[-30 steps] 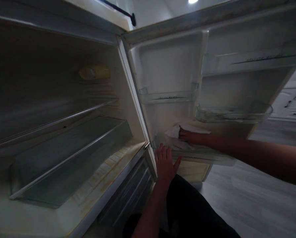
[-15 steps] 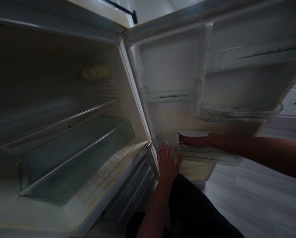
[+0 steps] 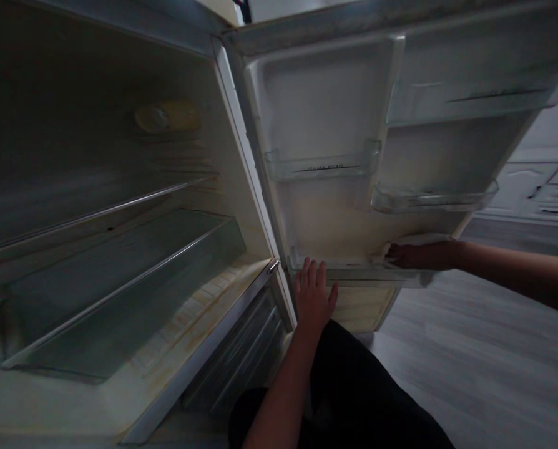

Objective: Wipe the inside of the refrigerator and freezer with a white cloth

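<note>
Right hand point(image 3: 417, 255) and cloth point(image 3: 381, 255) at the bottom bin point(image 3: 354, 275) of the fridge door point(image 3: 330, 100). The governing relation, as judged here, is alignment: the pale cloth lies stretched roughly level across the view, its long axis following the length of the bin and continuing the line of the right forearm. The right hand is the nearer one, its fingers bunched on the cloth and pointing toward the hinge side. Relative to this grip, part of the cloth gathers just beyond the fingertips, and a strip shows along the hand's upper edge; what lies under the palm is hidden. The left hand point(image 3: 314, 296) stands well apart from the cloth, at the bin's hinge end, with fingers spread and nothing held; its fingertips overlap the bin's front edge in view, though whether they press on it cannot be told.
</note>
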The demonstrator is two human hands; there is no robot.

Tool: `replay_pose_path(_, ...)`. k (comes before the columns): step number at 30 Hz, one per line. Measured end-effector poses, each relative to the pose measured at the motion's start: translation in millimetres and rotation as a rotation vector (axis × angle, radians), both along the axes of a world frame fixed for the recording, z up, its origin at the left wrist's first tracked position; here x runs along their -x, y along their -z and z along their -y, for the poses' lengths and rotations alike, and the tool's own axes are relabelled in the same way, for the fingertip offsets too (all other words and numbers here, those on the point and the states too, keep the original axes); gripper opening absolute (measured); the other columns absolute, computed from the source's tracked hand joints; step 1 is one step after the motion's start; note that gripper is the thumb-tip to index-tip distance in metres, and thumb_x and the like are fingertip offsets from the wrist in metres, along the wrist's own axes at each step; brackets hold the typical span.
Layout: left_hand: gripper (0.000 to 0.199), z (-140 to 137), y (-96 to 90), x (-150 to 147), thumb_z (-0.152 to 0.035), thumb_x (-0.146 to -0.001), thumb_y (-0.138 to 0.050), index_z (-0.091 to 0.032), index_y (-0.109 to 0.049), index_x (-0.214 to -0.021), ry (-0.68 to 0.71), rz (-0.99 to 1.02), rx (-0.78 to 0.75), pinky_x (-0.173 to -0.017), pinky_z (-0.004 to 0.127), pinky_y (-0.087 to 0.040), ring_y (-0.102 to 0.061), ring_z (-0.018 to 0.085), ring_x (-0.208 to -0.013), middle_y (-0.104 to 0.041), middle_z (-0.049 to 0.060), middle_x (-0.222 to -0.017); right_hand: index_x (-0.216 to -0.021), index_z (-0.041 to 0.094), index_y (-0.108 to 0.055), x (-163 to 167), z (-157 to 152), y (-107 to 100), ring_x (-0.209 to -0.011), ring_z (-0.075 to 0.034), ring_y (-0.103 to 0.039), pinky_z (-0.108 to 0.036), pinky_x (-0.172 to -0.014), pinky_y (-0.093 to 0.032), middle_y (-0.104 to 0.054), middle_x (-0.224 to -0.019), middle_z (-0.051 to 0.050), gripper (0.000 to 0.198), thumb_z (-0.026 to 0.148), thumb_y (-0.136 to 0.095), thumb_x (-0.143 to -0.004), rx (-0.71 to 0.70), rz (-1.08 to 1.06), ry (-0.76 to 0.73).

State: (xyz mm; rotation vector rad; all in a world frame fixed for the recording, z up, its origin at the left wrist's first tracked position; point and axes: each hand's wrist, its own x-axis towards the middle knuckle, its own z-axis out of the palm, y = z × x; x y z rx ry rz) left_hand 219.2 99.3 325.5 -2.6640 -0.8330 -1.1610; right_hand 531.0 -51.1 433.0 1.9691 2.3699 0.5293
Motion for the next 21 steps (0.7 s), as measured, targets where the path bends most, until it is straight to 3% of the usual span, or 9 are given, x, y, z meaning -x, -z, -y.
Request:
replay_pose_path(4, 0.069, -3.5, 1.8, 0.8, -0.04, -0.1, -0.058, -0.016, -0.041, -0.162, 0.056, -0.033, -0.01, -0.125, 0.053, -0.04, -0.035, 0.031, -0.16, -0.045, 0.015, -0.168, -0.113, 0.017, -0.081, 13.2, -37.5, -5.3, -0.131, -0.012, -0.065, -0.028, -0.113, -0.045, -0.072, -0.136, -0.007, 0.053, -0.003, -0.041, -0.084, 0.225, -0.04, -0.152)
replay_pose_path(6, 0.073, -5.0, 4.1, 6.0, -0.038, -0.098, -0.061, -0.016, -0.037, -0.163, 0.088, -0.041, -0.009, -0.126, 0.053, -0.039, -0.031, 0.032, -0.161, -0.04, 0.016, -0.17, -0.133, 0.016, -0.074, 27.7, -63.8, -5.3, -0.137, -0.014, -0.062, -0.033, -0.118, -0.044, -0.066, -0.145, -0.011, 0.058, -0.004, -0.04, -0.089, 0.19, -0.075, -0.13)
replay_pose_path(10, 0.083, -5.5, 16.4, 26.5, -0.04, -0.098, -0.063, -0.014, -0.025, -0.167, 0.088, 0.027, 0.034, -0.126, 0.056, -0.038, -0.022, 0.034, -0.164, -0.032, 0.02, -0.173, -0.164, 0.014, -0.042, 71.6, -120.1, 3.9, -0.141, -0.02, -0.059, -0.038, -0.116, -0.05, -0.051, -0.159, -0.019, 0.062, 0.016, -0.052, -0.103, 0.135, -0.33, -0.119)
replay_pose_path(13, 0.088, -3.0, 26.7, 41.6, -0.04, -0.099, -0.062, -0.015, -0.015, -0.169, 0.061, 0.052, 0.083, -0.125, 0.058, -0.038, -0.017, 0.035, -0.165, -0.028, 0.022, -0.174, -0.159, 0.02, -0.05, 106.7, -157.1, 12.4, -0.141, -0.016, -0.059, -0.033, -0.114, -0.052, -0.056, -0.157, -0.009, 0.053, 0.024, -0.048, -0.107, 0.416, -0.472, -0.23)
replay_pose_path(16, 0.09, -0.3, 31.5, 48.5, -0.039, -0.1, -0.061, -0.018, -0.01, -0.17, 0.062, 0.04, 0.124, -0.125, 0.059, -0.038, -0.015, 0.036, -0.165, -0.023, 0.022, -0.176, -0.146, 0.021, -0.065, 129.8, -182.3, 14.4, -0.135, -0.015, -0.063, -0.034, -0.115, -0.051, -0.065, -0.148, -0.004, 0.046, 0.023, -0.045, -0.105, 0.72, -0.597, -0.235)
replay_pose_path(18, 0.09, 0.1, 32.4, 49.6, -0.04, -0.101, -0.062, -0.02, -0.009, -0.171, 0.077, 0.039, 0.142, -0.126, 0.059, -0.038, -0.013, 0.036, -0.166, -0.02, 0.021, -0.177, -0.141, 0.018, -0.069, 133.3, -186.9, 11.4, -0.138, -0.018, -0.061, -0.037, -0.121, -0.046, -0.065, -0.147, -0.007, 0.045, 0.028, -0.048, -0.103, 0.827, -0.691, -0.193)
replay_pose_path(21, 0.091, -2.2, 33.0, 51.2, -0.039, -0.101, -0.063, -0.023, -0.008, -0.172, 0.098, 0.043, 0.168, -0.127, 0.059, -0.037, -0.013, 0.035, -0.166, -0.014, 0.019, -0.179, -0.137, 0.017, -0.073, 116.6, -166.9, 2.4, -0.156, -0.027, -0.04, -0.046, -0.13, -0.03, -0.055, -0.158, -0.011, 0.051, 0.042, -0.058, -0.096, 0.873, -0.8, -0.063)
